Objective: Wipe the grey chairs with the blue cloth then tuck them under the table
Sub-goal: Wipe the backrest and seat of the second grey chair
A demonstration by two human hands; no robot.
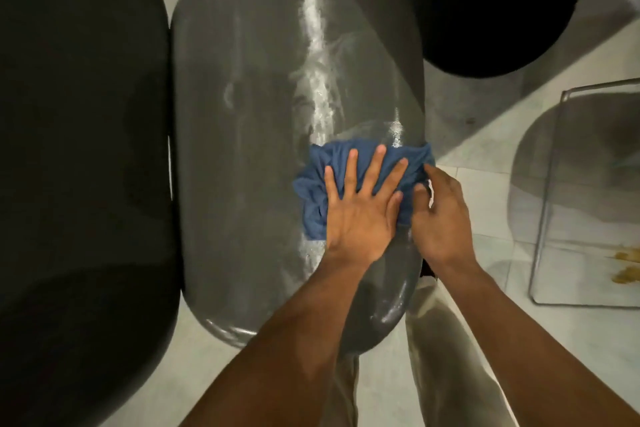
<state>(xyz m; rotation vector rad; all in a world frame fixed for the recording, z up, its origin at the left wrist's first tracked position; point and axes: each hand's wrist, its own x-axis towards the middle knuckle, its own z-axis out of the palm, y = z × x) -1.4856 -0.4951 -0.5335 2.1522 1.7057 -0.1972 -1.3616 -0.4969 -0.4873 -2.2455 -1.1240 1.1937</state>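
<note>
Cloth, the blue cloth (346,180), lies bunched near our grey chair's (263,114) right edge (streaks shine up its middle). Our left hand (360,208) presses it, fingers spread flat; our right hand (441,211) pinches its right end.

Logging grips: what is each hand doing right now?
Left hand: open, fingers spread flat, pressing the blue cloth.
Right hand: fingers curled, gripping the cloth's edge.
</note>
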